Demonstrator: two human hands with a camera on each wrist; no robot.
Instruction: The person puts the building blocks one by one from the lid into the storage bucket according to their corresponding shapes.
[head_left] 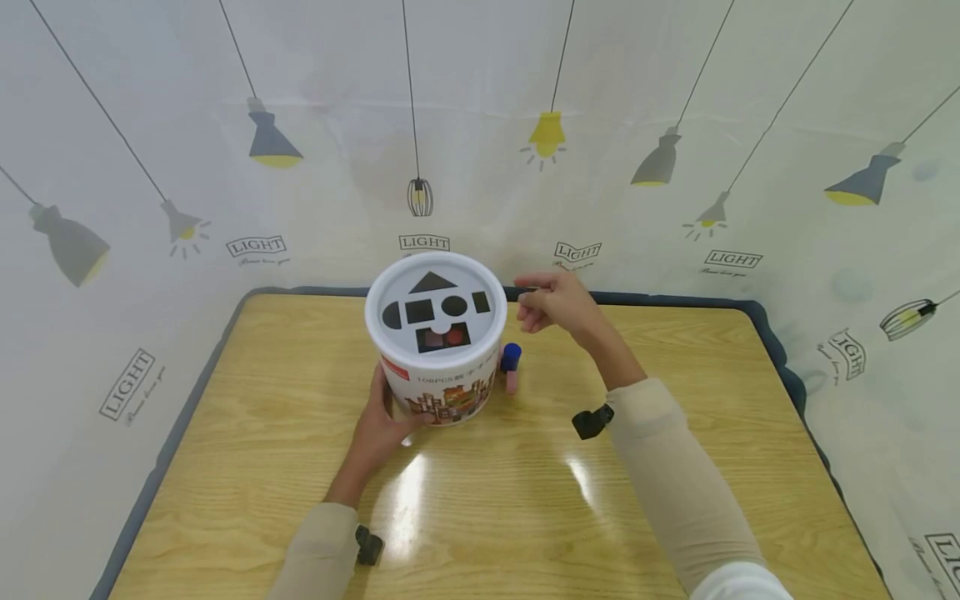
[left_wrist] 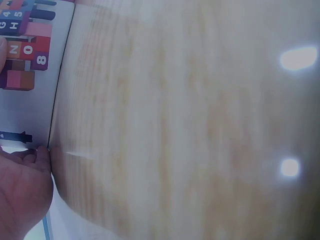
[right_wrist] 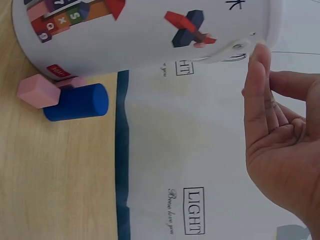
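From the head camera, the tub (head_left: 437, 350) is gripped low on its side by the left hand (head_left: 381, 421); "108PCS" can be read just above the fingers. The right hand (head_left: 551, 302) is held in the air beside the lid, fingers loosely curled, nothing pinched. A blue cylinder (head_left: 511, 357) and pink block (head_left: 512, 382) are seen below it.

On the left wrist camera, the palm (left_wrist: 22, 192) is pressed to the tub wall (left_wrist: 25, 107); "N", "0", "8" are printed there.

On the right wrist camera, the empty hand (right_wrist: 280, 150) is shown relaxed; "LIGHT" is read on the backdrop (right_wrist: 193, 217).

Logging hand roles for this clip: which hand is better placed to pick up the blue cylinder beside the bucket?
Right. The right hand hovers empty just above the blue cylinder, which stands on that side of the bucket. The left hand holds the bucket's near side.
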